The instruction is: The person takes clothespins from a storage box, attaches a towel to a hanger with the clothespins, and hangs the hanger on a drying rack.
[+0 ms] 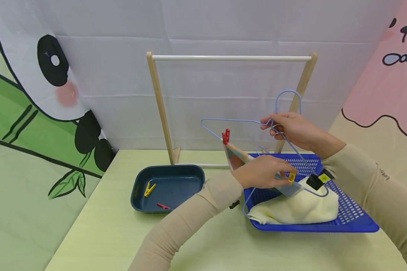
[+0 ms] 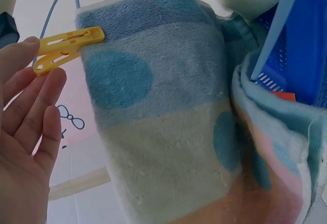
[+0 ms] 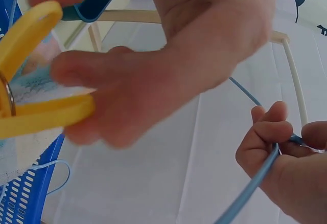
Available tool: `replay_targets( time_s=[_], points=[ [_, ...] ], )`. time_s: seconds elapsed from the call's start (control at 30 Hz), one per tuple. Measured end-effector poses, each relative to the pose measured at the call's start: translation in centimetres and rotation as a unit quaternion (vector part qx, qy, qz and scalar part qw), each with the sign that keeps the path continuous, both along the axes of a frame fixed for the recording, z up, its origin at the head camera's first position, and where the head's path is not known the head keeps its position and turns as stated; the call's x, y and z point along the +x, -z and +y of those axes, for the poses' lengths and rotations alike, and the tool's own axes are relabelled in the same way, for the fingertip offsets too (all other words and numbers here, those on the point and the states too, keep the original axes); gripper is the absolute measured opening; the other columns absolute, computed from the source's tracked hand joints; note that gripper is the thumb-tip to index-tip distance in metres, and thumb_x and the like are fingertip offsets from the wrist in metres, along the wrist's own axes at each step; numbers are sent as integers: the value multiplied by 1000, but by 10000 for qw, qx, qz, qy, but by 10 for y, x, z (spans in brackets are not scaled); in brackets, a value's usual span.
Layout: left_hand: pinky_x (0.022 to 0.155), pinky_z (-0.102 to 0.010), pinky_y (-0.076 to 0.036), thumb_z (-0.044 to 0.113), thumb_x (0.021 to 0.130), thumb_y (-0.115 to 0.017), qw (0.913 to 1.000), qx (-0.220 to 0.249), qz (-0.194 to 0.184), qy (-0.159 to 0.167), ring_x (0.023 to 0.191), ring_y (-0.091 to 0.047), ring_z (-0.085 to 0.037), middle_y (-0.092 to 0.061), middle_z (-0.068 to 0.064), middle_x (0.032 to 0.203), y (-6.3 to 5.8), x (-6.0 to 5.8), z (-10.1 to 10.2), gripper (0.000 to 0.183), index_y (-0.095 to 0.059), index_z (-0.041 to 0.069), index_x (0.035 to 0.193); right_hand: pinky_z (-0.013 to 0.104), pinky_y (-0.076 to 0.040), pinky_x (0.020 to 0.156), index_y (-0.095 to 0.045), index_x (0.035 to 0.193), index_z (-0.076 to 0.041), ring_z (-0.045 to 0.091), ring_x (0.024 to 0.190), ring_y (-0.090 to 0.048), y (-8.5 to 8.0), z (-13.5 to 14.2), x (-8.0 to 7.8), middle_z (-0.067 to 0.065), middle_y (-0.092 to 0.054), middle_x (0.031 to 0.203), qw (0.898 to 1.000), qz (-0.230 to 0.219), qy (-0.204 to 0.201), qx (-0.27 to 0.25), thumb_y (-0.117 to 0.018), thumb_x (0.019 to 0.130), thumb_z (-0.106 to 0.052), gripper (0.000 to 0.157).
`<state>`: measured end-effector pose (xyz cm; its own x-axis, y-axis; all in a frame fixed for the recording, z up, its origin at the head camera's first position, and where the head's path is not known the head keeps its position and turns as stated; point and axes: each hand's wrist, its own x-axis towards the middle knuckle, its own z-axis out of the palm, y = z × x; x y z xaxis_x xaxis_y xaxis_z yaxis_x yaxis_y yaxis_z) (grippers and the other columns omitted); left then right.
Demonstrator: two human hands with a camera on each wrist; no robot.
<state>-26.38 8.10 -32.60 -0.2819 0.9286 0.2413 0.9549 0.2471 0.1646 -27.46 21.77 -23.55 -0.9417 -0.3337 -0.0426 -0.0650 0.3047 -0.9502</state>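
"What have the fingers got hold of?"

"The left hand [image 1: 262, 171] pinches a yellow clothespin [image 2: 69, 42], thumb on one leg and fingertips on the other. The legs stand apart, so those fingers are only partly closed. The right hand [image 1: 293, 130] is curled around a blue hanger [image 3: 249, 188], just below its hook."

"Anything hard to make out?"

"In the head view, the left hand and forearm cover much of the patterned towel [image 2: 168, 81]. The right wrist view cuts the clothespin off at its edge. Its nose overlaps the towel near a corner, but I can't tell whether it catches the hanger too."

"So where is the towel, relative to the fingers?"

"Just past the left fingertips, at the clothespin's far end, and lower than the right hand. It's on the lower part of the hanger, with a red clothespin [image 1: 225, 136] at its other side."

"And around it?"

"A blue basket [image 1: 312, 228] on the counter [image 1: 98, 233], with a pale yellow cloth [image 1: 302, 209] inside. Left of that, a dark tray [image 1: 178, 188] holds a second yellow clip [image 1: 150, 189] and a pink clip [image 1: 163, 206], partly hidden at the near rim."
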Motion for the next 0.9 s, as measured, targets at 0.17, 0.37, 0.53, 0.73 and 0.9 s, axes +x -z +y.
replay_targets(
  time_s=[0.17, 0.37, 0.53, 0.73, 0.9],
  points=[
    [81, -12, -42, 22, 91, -64, 9992, 348, -159, 67, 89, -63, -3, -66, -1, 114, -6, -3, -12, 32, -64, 10, 121, 23, -43, 68, -49, 124, 5, 9, 75, -50, 0, 0, 0, 4, -59, 105, 10000, 0, -8, -46, -31, 104, -31, 45],
    [83, -15, -42, 17, 92, -63, 9966, 818, 52, -52, 90, -62, -7, -67, 1, 106, -9, -10, -29, 21, -69, 10, 111, 23, -42, 66, -48, 125, 4, 10, 75, -50, 0, 3, 0, 1, -59, 104, 9997, 92, -97, 181, -29, 104, -30, 45],
    [81, -16, -42, 11, 93, -61, 9901, 1388, 44, -220, 88, -60, -9, -67, 0, 99, -9, -19, -46, 15, -70, 7, 104, 23, -40, 64, -49, 127, 6, 11, 75, -51, 1, 3, 0, -2, -61, 100, 9979, 300, 23, 569, -29, 104, -32, 48],
    [79, -21, -47, 8, 92, -61, 9775, 2051, 50, -489, 84, -62, -9, -69, -1, 93, -14, -29, -68, 12, -70, 6, 99, 25, -40, 65, -54, 122, 4, 16, 78, -51, 4, 3, 0, 2, -60, 97, 9921, 640, 199, 1056, -30, 104, -33, 47],
    [75, -18, -45, 7, 91, -61, 9648, 2512, 259, -740, 79, -62, -10, -69, -3, 90, -19, -39, -87, 11, -71, 5, 97, 26, -40, 64, -55, 119, 4, 20, 80, -50, 5, 2, -1, 9, -59, 97, 9855, 936, 272, 1390, -31, 104, -32, 46]
  ],
)
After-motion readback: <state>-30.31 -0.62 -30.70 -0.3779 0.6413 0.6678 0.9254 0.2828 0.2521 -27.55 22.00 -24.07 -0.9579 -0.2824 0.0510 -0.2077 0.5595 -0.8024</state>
